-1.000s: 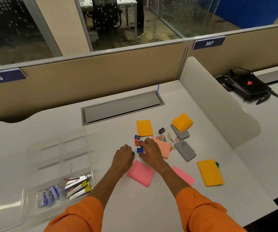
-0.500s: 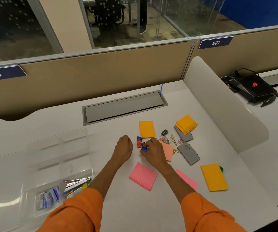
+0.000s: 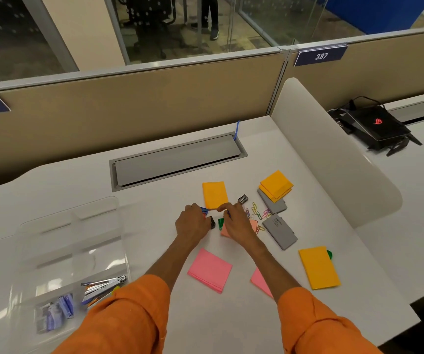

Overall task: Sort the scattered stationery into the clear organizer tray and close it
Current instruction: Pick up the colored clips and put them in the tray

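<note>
My left hand [image 3: 191,223] is curled over a small blue and red piece [image 3: 204,210], with a black piece [image 3: 212,222] at its thumb. My right hand [image 3: 236,221] pinches a small blue piece, mostly hidden by its fingers. A green piece [image 3: 221,222] lies between the hands. Colored paper clips [image 3: 255,210], a black sharpener [image 3: 242,199] and a salmon note [image 3: 253,224] lie just right of them. The clear organizer tray [image 3: 73,251] stands open at the left, holding staplers [image 3: 103,284] and blue staple boxes [image 3: 57,310].
Orange note pads [image 3: 214,194] [image 3: 276,185] [image 3: 319,267], pink pads [image 3: 209,269] [image 3: 260,282] and two grey boxes [image 3: 279,231] [image 3: 273,203] are scattered on the white desk. A grey cable hatch [image 3: 177,162] lies behind, a white divider [image 3: 333,162] to the right.
Both hands have slid a little farther from me toward the orange pad. The green and black pieces now show between the hands. The camera has shifted slightly.
</note>
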{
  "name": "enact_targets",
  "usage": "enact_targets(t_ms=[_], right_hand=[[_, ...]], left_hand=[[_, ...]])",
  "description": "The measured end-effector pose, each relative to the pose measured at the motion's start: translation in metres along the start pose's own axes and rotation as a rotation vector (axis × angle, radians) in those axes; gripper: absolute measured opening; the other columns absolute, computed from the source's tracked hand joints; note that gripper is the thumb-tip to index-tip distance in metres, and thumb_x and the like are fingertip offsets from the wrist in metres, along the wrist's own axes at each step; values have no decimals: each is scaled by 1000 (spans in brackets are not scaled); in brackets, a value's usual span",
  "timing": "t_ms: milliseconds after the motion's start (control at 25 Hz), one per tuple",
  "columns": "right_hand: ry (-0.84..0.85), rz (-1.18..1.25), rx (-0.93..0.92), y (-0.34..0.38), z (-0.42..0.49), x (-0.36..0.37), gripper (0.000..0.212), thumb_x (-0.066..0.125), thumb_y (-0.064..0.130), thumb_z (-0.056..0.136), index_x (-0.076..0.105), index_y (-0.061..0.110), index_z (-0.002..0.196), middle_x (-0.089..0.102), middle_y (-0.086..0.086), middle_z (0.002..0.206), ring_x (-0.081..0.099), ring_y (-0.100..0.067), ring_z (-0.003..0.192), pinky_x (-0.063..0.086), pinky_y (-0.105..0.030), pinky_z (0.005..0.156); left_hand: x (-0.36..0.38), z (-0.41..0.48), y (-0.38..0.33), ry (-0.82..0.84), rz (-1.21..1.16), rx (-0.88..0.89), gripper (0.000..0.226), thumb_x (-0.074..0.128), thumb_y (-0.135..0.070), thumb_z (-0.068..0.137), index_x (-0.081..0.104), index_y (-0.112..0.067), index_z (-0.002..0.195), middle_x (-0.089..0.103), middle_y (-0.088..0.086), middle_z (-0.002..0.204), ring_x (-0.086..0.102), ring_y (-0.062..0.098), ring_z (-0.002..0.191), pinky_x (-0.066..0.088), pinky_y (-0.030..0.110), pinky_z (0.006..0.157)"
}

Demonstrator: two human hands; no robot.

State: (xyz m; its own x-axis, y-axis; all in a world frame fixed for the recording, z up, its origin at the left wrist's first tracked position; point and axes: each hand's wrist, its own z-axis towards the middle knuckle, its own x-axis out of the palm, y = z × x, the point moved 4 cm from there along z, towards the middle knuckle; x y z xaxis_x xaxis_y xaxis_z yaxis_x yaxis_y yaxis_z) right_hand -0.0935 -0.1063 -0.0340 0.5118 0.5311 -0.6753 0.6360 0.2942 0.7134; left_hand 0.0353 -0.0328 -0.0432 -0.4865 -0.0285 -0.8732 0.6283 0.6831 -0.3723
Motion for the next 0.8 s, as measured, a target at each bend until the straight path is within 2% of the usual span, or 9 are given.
enact_targets(t_ms=[80, 240, 320, 440, 600, 800], right_hand=[[57, -100, -47, -3, 0, 7, 26, 37, 15, 101, 57, 17, 117, 45, -7, 101, 54, -26, 89, 40, -31, 69], [138, -241, -127, 2, 0, 20, 34, 54, 21, 95, 55, 15, 128, 49, -15, 114, 53, -30, 100, 36, -29, 71], [145, -305, -149, 7, 1, 24, 46, 67, 27, 86, 54, 16, 129, 50, -15, 114, 53, -30, 101, 36, -29, 72], [126, -315, -159, 10, 4, 28, 56, 76, 28, 77, 56, 17, 128, 51, -14, 110, 53, -32, 100, 37, -32, 72], [66, -325, -197, 12, 7, 33, 46, 77, 29, 77, 62, 14, 118, 53, -14, 104, 54, -31, 93, 29, -28, 66], [-12, -213, -146, 8, 2, 22, 36, 70, 29, 84, 58, 9, 111, 53, -12, 104, 52, -27, 90, 38, -31, 67]], left_hand=[[1, 0, -1, -1, -4, -18, 48, 61, -42, 87, 53, -5, 116, 58, 12, 111, 61, 27, 98, 50, 35, 74], [1, 0, 1, -10, -94, -64, 46, 61, -38, 88, 51, -3, 116, 58, 14, 112, 61, 29, 98, 50, 36, 71], [-2, -2, 2, -39, -158, -93, 47, 62, -38, 87, 47, -3, 116, 57, 15, 111, 61, 30, 97, 47, 34, 67], [-3, -3, 6, -51, -199, -145, 47, 53, -40, 93, 44, -2, 120, 55, 17, 116, 61, 31, 100, 46, 35, 70], [1, -1, 9, -7, -216, -131, 43, 52, -31, 93, 43, -1, 121, 53, 18, 118, 59, 32, 102, 46, 35, 71], [3, 0, 13, 8, -215, -120, 47, 56, -35, 88, 44, -1, 118, 53, 16, 115, 58, 32, 101, 53, 40, 79]])
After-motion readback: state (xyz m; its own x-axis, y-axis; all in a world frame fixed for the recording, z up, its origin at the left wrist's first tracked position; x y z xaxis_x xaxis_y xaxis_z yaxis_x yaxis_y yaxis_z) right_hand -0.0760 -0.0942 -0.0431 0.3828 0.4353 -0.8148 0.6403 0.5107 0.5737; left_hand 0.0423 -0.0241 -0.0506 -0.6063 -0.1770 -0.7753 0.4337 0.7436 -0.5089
